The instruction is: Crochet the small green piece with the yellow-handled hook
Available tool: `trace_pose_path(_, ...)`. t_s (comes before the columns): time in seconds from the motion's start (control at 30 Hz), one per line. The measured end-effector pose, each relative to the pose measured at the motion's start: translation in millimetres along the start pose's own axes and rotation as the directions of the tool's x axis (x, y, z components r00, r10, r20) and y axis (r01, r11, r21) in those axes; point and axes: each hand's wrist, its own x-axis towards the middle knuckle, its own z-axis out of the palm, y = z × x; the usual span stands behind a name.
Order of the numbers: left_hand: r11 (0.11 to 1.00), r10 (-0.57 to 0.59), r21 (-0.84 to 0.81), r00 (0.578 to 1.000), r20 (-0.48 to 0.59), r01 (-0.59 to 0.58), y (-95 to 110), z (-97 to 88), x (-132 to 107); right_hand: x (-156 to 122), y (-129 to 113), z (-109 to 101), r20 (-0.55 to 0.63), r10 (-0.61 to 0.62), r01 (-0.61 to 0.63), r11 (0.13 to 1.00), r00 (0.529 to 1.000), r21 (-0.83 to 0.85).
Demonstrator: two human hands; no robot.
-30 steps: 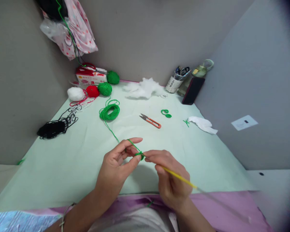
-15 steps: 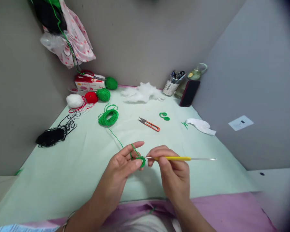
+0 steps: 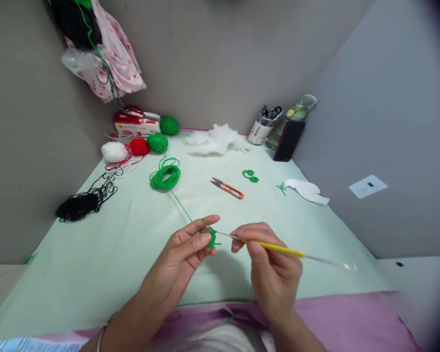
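Between the thumb and fingers of my left hand (image 3: 185, 249) is a small green crochet piece (image 3: 212, 239), partly hidden by the thumb. Green working yarn (image 3: 181, 205) passes over my raised index finger and leads back to a loose green coil (image 3: 165, 176). My right hand (image 3: 273, 264) is closed around the yellow handle of a crochet hook (image 3: 278, 248). The hook's thin front end reaches the top edge of the green piece; its other metal end points right and slightly down.
Beyond my hands lie orange thread snips (image 3: 227, 188) and a curled green crocheted piece (image 3: 251, 176). White stuffing (image 3: 216, 140), yarn balls (image 3: 157, 143) and black yarn (image 3: 78, 207) sit farther off. A phone (image 3: 289, 141) leans by a pen cup (image 3: 259, 131) at the right.
My right hand has moved right and slightly down, and the hook has tilted, its rear end lower. The green piece has turned in my left fingers, with a short yarn end now showing.
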Motion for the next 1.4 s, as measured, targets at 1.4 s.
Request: trace_pose_path(1.4,0.993,0.091,0.086,0.995,-0.046,-0.087,-2.8,-4.5,-4.0,-1.6,3.5,4.9,0.004,0.048,-0.048,0.998,0.999,0.046)
